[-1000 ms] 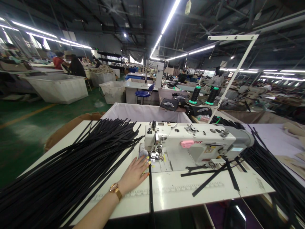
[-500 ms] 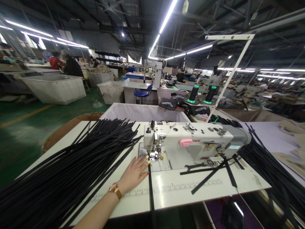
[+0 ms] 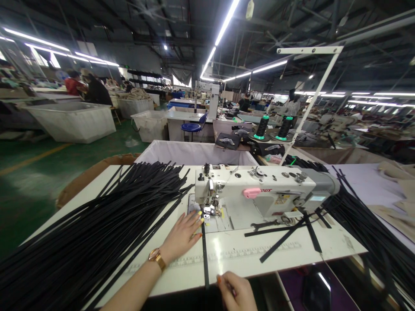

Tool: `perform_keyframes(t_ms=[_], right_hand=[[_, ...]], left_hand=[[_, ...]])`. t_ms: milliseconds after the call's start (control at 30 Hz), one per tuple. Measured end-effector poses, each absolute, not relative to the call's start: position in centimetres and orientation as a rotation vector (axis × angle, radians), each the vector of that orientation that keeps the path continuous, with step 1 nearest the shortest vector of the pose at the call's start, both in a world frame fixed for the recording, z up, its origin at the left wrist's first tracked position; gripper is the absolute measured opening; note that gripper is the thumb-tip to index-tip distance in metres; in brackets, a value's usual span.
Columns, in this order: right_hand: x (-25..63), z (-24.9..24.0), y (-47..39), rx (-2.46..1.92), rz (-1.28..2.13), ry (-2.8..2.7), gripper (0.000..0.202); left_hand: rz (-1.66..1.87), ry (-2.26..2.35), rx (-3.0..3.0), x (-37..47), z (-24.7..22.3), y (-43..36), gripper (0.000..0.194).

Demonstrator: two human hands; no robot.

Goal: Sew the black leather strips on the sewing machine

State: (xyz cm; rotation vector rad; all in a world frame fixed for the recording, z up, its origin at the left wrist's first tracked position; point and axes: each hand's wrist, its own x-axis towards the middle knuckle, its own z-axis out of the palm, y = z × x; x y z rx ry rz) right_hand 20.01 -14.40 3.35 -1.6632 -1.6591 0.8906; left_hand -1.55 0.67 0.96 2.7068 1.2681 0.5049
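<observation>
A long black strip (image 3: 205, 255) runs from under the presser foot of the white sewing machine (image 3: 236, 183) down over the table's front edge. My left hand (image 3: 182, 233), with a gold watch on its wrist, lies flat and open left of the needle area, its fingertips at the strip's upper end. At the front edge, my right hand (image 3: 237, 290) is closed with curled fingers, just right of the strip. What it holds, if anything, cannot be made out. Left of the machine lies a big heap of black strips (image 3: 106, 224).
A wrench (image 3: 264, 225) and short loose strips (image 3: 280, 245) lie right of the needle. Further strips (image 3: 366, 224) hang at the right. Two black thread spools (image 3: 262, 128) stand behind the machine, by a white thread stand (image 3: 319, 93). A lined bin (image 3: 191, 151) is behind the table.
My right hand has come into view at the table's front edge, near the strip. My left hand keeps its place, and the view has shifted slightly.
</observation>
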Motion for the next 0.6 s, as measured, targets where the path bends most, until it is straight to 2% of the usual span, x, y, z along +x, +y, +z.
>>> perform_keyframes(t_ms=[100,200,367,600], right_hand=[[21.3,3.5,-11.8,-1.674,0.589,-1.788,0.034],[21.8,3.2,-9.7,-1.76,0.437,-1.84,0.021],[21.5,1.9,-8.8,-1.819,0.257,-1.946,0.023],[21.4,1.9,-9.0,-1.802,0.227,-1.951,0.027]], left_hand=[[0.466,1.273,2.715,-1.5,1.2,0.7,0.049],[0.444,1.274,2.716,-1.5,1.4,0.7,0.048],[0.462,1.272,2.713,-1.5,1.5,0.6,0.048],[0.467,1.275,2.704,-1.5,1.3,0.6,0.048]])
